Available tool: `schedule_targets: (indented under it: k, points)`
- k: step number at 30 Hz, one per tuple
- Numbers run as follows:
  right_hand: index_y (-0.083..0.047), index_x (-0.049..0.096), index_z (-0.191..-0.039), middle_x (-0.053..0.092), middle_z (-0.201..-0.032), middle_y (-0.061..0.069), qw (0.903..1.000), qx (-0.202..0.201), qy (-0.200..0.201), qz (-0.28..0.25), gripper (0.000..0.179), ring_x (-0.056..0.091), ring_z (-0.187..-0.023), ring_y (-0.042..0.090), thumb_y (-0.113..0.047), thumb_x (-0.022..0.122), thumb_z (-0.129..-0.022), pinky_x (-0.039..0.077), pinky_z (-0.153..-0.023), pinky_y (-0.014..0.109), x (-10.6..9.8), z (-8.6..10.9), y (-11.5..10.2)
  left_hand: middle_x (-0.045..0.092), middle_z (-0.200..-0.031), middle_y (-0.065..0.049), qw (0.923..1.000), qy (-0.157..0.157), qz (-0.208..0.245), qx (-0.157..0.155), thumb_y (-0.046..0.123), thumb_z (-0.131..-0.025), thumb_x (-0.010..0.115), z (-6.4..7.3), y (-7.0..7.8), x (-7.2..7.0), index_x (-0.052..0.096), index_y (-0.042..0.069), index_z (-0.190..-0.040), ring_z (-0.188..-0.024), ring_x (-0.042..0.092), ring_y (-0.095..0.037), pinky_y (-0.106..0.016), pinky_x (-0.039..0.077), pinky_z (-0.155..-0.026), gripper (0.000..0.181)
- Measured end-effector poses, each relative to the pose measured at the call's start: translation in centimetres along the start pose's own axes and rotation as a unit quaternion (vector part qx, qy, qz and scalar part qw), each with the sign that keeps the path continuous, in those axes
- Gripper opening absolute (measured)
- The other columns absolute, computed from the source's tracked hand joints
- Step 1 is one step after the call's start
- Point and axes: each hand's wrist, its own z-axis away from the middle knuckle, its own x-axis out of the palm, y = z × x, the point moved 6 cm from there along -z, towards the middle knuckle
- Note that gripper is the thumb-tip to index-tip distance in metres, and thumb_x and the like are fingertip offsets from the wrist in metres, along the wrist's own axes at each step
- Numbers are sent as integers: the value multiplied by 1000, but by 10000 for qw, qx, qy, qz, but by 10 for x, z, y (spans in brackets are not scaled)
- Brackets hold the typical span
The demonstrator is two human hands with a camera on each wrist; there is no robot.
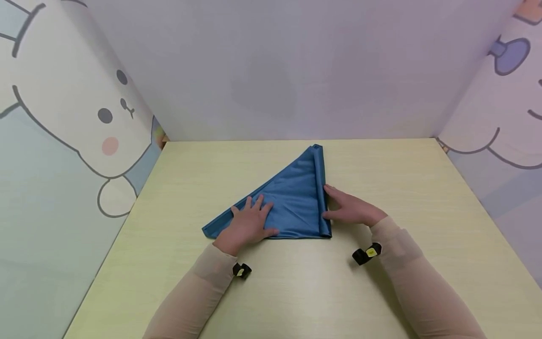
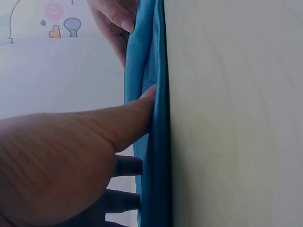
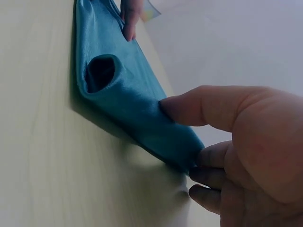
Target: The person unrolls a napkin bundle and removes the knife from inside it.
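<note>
A blue, satiny cloth [image 1: 292,202] lies on the table as a triangle, its right edge turned over into a narrow roll [image 1: 319,188]. In the right wrist view the near end of this roll [image 3: 116,75] shows as a hollow tube. My left hand [image 1: 245,225] rests on the cloth's left part with fingers spread, the thumb by the near edge. My right hand [image 1: 350,208] is at the roll's outer side, thumb and fingertips touching it at separate spots. Straight, lightly bent fingers lie along the roll rather than around it.
The pale wooden table [image 1: 296,282] ends at a plain wall [image 1: 271,70] behind the cloth. Side panels with cartoon drawings [image 1: 106,132] stand left and right. Each wrist carries a small black strapped device [image 1: 366,254], near the tabletop.
</note>
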Motion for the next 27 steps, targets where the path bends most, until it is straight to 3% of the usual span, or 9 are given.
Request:
schedule_targets:
  k: [8,12,18,21,27]
  points:
    - [-6,7,-155,5,-160,17,9999,56,-63,58,89,5,-146,36,-35,63,-92,17,-112,55,-1,2,9,15,-159,-13,10000,56,-53,40,70,-85,51,1,-3,1,29,22,-153,-142,15,-44,-76,24,-94,86]
    - [-3,10,-154,6,-160,18,9997,-127,178,101,87,6,-146,37,-32,64,-93,16,-112,55,-3,2,4,13,-160,-12,9999,20,105,43,69,-87,50,1,-4,1,27,23,-154,-143,11,-45,-76,21,-96,85]
    - [1,18,-152,12,-158,20,9929,-507,750,772,85,8,-145,40,-39,63,-92,11,-105,70,0,-1,-21,10,-160,-13,9998,27,166,-142,71,-88,45,5,-10,6,25,24,-154,-140,10,-50,-75,20,-98,84]
    - [0,22,-152,12,-159,19,9901,-484,682,1127,85,7,-145,40,-43,63,-91,11,-103,72,8,-3,-28,13,-159,-16,9995,190,143,-207,73,-87,44,6,-14,4,27,23,-154,-139,15,-51,-74,23,-97,85]
    - [-1,25,-152,11,-159,17,9870,-248,581,1481,84,7,-145,40,-43,64,-91,15,-103,72,15,-7,-26,13,-158,-21,9995,205,98,-198,79,-83,41,8,-17,1,23,24,-155,-138,19,-51,-73,25,-96,92]
